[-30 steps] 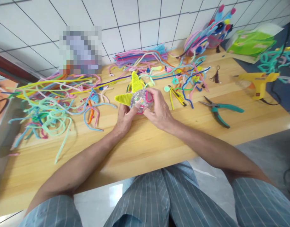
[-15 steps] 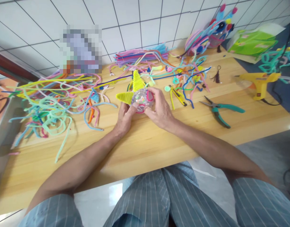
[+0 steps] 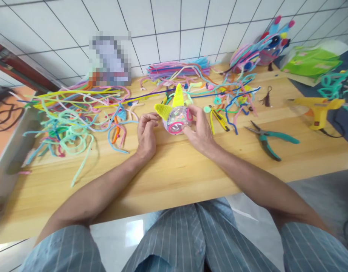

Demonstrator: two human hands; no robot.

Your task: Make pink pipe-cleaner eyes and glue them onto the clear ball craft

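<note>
A clear ball (image 3: 176, 120) wrapped with pink pipe cleaner and carrying two yellow pipe-cleaner cones (image 3: 178, 96) is held just above the wooden table (image 3: 174, 173). My right hand (image 3: 200, 130) grips the ball from its right side, fingers wrapped around it. My left hand (image 3: 147, 132) rests on the table just left of the ball, fingers loosely curled with nothing in them, fingertips close to the left cone.
Loose pipe cleaners (image 3: 68, 121) in several colours are spread over the left and back of the table. A yellow box cutter (image 3: 219, 119), teal pliers (image 3: 268, 139) and a yellow glue gun (image 3: 318, 109) lie to the right. A finished colourful craft (image 3: 259, 51) stands at the back right.
My left hand has let go of the ball and drawn back to the left. The right hand now holds the ball alone. The camera view has shifted slightly.
</note>
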